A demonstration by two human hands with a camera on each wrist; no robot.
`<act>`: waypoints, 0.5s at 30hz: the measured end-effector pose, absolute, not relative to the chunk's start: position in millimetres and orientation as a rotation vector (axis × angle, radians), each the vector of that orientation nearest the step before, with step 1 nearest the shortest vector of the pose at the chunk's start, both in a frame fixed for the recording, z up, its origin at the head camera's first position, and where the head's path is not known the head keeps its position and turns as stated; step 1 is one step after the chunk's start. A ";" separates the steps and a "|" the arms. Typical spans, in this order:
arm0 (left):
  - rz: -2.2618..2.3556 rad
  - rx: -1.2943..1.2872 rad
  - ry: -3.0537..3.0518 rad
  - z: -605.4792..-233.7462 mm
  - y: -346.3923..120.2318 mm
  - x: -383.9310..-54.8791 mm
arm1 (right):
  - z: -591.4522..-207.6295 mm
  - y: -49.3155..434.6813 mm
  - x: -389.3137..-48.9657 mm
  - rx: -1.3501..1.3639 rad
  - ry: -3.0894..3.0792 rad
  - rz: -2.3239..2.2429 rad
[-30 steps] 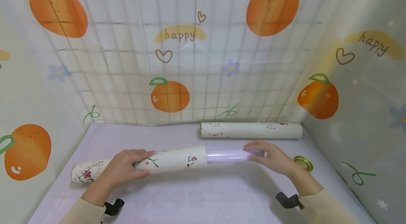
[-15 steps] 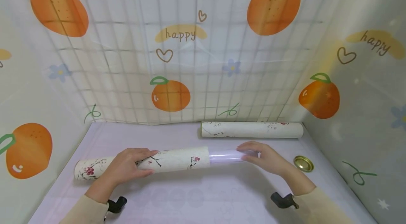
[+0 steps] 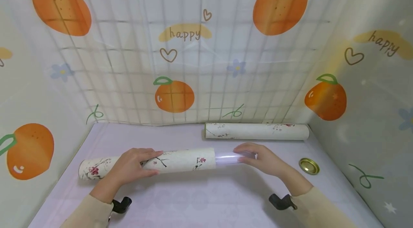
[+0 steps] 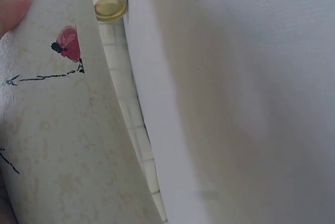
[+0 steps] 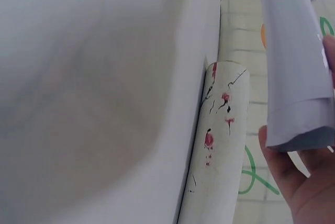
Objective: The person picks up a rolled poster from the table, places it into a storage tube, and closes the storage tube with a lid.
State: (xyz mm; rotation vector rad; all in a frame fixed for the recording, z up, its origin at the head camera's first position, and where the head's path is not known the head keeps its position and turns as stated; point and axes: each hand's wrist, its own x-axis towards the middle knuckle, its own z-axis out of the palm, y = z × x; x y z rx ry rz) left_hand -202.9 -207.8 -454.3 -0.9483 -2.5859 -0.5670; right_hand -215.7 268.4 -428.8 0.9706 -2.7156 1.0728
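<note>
In the head view my left hand grips a long cream mailing tube printed with plum blossom, held nearly level above the table. From the tube's right mouth sticks out a rolled glossy pale-lilac sheet. My right hand pinches the roll near its outer end, thumb and fingers on opposite sides. In the right wrist view the rolled sheet runs up into the tube mouth, and its near end shows hollow. The rest of the roll is hidden inside the tube.
A second blossom-printed tube lies along the back of the table, its gold end cap seen in the left wrist view. A round gold lid rests on the table at right. Printed curtains stand behind and at both sides.
My right hand has moved left, and less of the rolled sheet shows outside the tube. The left hand and the tube have shifted slightly right; the gold lid is now fully uncovered.
</note>
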 end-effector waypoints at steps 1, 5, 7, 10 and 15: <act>-0.569 -0.951 -2.586 -454.1 -207.7 -203.4 | -428.7 267.5 -216.0 0.972 -2.719 1.072; -0.583 -0.961 -2.578 -454.1 -207.6 -205.1 | -428.0 264.6 -216.4 0.958 -2.733 1.081; -0.588 -0.968 -2.580 -454.3 -207.8 -205.7 | -427.5 263.8 -216.1 0.946 -2.738 1.085; -0.589 -0.972 -2.595 -454.3 -207.9 -205.5 | -427.3 263.0 -216.2 0.933 -2.742 1.083; -0.584 -0.970 -2.603 -454.9 -207.9 -204.6 | -427.2 262.9 -215.7 0.930 -2.748 1.081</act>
